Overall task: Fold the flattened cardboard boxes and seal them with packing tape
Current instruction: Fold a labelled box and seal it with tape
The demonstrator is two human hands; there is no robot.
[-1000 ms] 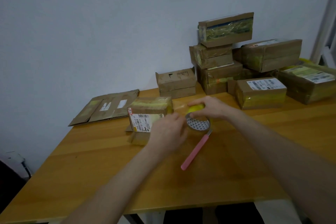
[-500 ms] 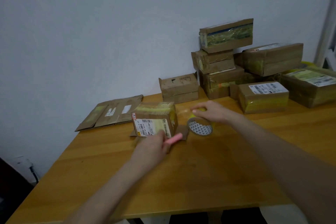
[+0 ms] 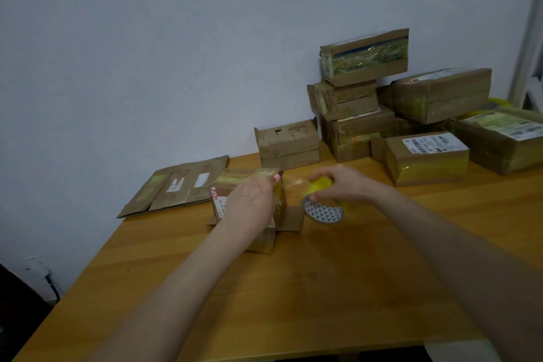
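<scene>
1. Right now the box (image 3: 238, 177) stands mid-worktop (image 3: 293, 288), long axis running left-right, with a clear tape strip (image 3: 293, 183) stretched from its right end to the tape roll (image 3: 323, 211).
2. The right hand (image 3: 342, 184) has its fingers curled over that roll, just right of the box.
3. The left hand (image 3: 249, 204) covers the box front, nearer the strip, clutching a pink tool (image 3: 276, 177) (only its tip shows).
4. I judge the cut falls just right of that tip.
5. Flattened boxes (image 3: 176, 188) lie left, and sealed boxes (image 3: 426, 156) are stacked right.
</scene>
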